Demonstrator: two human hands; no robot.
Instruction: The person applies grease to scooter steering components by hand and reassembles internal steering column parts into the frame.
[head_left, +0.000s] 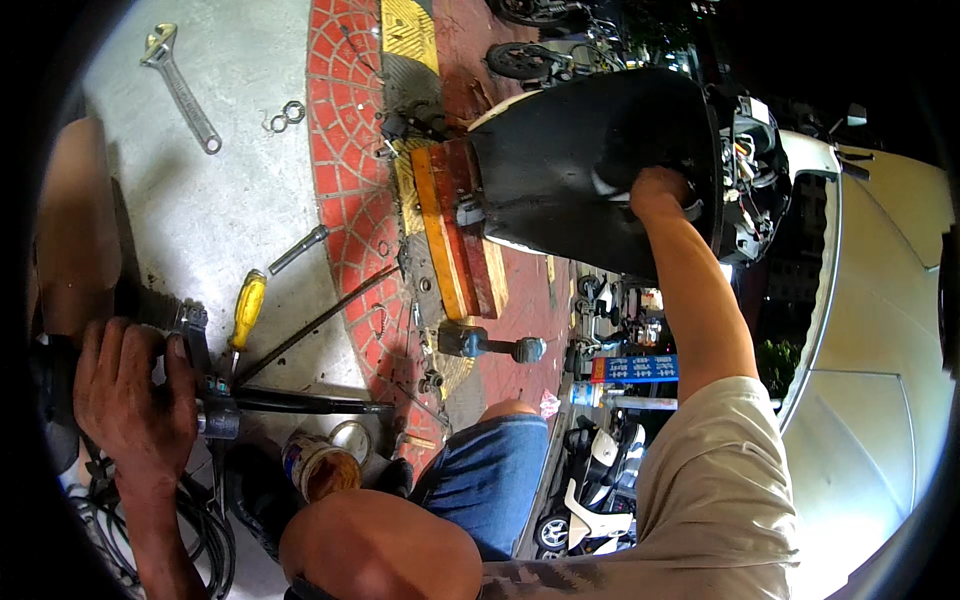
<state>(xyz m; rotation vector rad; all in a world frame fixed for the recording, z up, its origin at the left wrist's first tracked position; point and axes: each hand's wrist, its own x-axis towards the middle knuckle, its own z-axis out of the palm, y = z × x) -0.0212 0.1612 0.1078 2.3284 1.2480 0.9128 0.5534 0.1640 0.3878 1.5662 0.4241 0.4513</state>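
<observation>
My left hand [135,400] wraps around a metal part at the lower left. A thick metal collar [218,418] and a black tube [315,402] stick out past its fingers. My right arm reaches up to a scooter's black body panel [560,160]. There my right hand [660,190] presses, curled, against the panel near its edge; its fingertips are hidden, and I cannot make out what they hold. Exposed wiring [745,160] shows just right of that edge. Beside my left hand lies a yellow-handled screwdriver [248,305].
An adjustable wrench [182,90], ring nuts [288,115] and a socket extension [298,250] lie on the grey floor. An open tin of brown grease [322,468], a hammer [490,345] and orange-edged wooden blocks [440,230] are around my legs. Parked scooters [600,460] and a light-coloured car [880,350] stand beyond.
</observation>
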